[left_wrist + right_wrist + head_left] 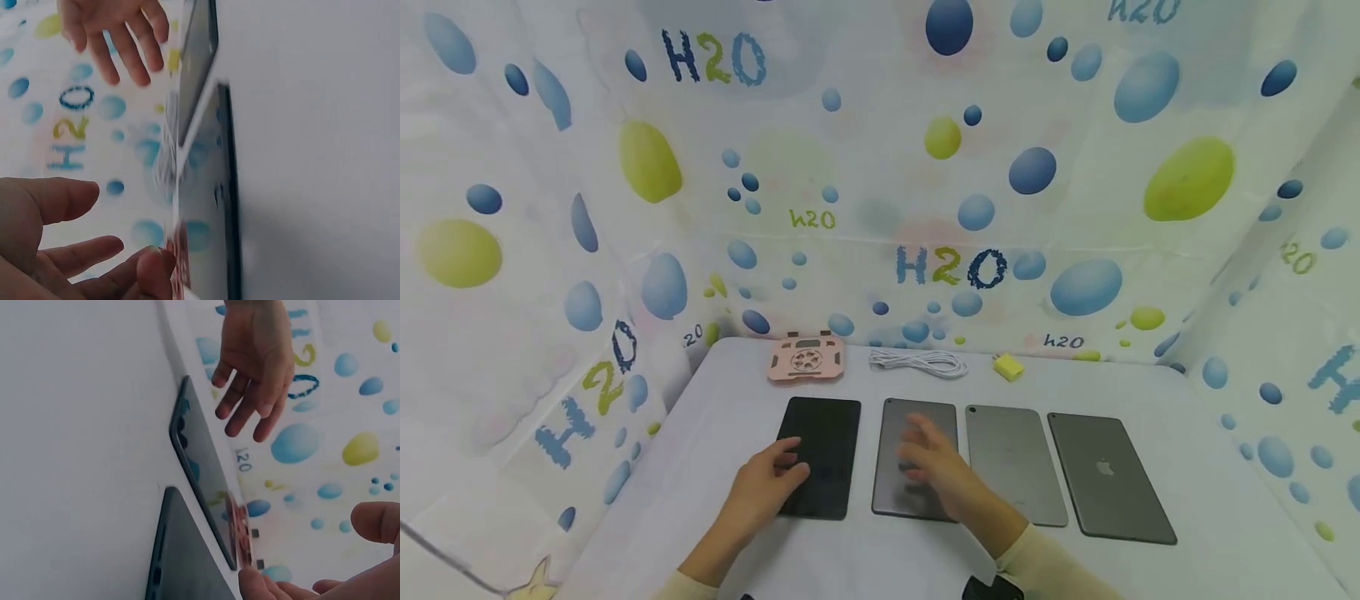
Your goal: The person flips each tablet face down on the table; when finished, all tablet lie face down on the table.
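A tablet with its black screen up (823, 458) lies at the left of a row on the table. My left hand (765, 483) hovers over that tablet's left edge, fingers loosely bent and holding nothing. A grey tablet, back up (891, 487), lies second in the row. Above it is my right hand (951, 475), slightly blurred, its fingers spread and relaxed with nothing in them. The left wrist view shows both the left hand (69, 250) and the right hand (119, 31) raised off the tablets. In the right wrist view the left hand (256, 362) hangs with fingers apart.
Two more tablets lie back up to the right, a lighter grey one (1011, 458) and a dark grey one (1120, 500). Behind the row are a pink folding stand (806, 358), a coiled white cable (917, 362) and a yellow plug (1008, 367). A printed curtain (865, 167) surrounds the white table (662, 517).
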### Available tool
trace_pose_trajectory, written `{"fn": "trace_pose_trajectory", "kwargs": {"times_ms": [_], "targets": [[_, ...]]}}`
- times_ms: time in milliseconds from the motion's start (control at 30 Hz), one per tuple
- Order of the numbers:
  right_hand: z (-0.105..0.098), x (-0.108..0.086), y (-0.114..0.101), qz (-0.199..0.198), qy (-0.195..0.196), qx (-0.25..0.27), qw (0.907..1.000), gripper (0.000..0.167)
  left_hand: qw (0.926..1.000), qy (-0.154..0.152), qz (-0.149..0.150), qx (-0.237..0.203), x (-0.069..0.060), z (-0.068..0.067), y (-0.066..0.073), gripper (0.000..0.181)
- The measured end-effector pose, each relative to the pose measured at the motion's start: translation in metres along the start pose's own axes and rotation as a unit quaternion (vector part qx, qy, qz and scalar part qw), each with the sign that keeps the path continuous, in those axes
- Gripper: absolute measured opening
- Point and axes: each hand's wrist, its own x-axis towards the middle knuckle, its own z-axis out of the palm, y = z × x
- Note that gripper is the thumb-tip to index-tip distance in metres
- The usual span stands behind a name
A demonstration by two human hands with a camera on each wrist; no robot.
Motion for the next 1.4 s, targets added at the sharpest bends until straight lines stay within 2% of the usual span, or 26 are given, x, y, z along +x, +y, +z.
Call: {"fn": "trace_pose_trajectory", "kwargs": {"times_ms": [133, 333, 533, 733, 1033, 1300, 1400], "targets": [[0.015, 0.004, 0.004, -0.002, -0.010, 0.000, 0.9999, 0.068, 0.9995, 0.017, -0.024, 0.008, 0.000, -0.019, -0.020, 0.050], [0.034, 0.013, 0.007, 0.005, -0.009, 0.007, 0.9999, 0.072, 0.9983, 0.016, -0.056, -0.006, 0.001, -0.027, -0.034, 0.054], [0.051, 0.019, 0.011, 0.000, -0.014, 0.029, 0.9995, 0.074, 0.9974, -0.014, -0.064, -0.030, 0.002, -0.025, -0.035, 0.062], [0.064, 0.022, 0.013, 0.011, -0.011, 0.054, 0.9984, 0.073, 0.9970, -0.031, -0.056, -0.045, 0.003, -0.024, -0.034, 0.065], [0.071, 0.024, 0.021, 0.022, -0.008, 0.092, 0.9954, 0.066, 0.9961, -0.035, -0.059, -0.057, 0.003, -0.021, -0.032, 0.062], [0.078, 0.026, 0.024, 0.019, 0.007, 0.089, 0.9958, 0.063, 0.9949, -0.066, -0.051, -0.057, 0.005, -0.022, -0.034, 0.066], [0.080, 0.027, 0.025, 0.018, 0.020, 0.092, 0.9954, 0.062, 0.9928, -0.081, -0.051, -0.073, 0.005, -0.023, -0.036, 0.068]]}}
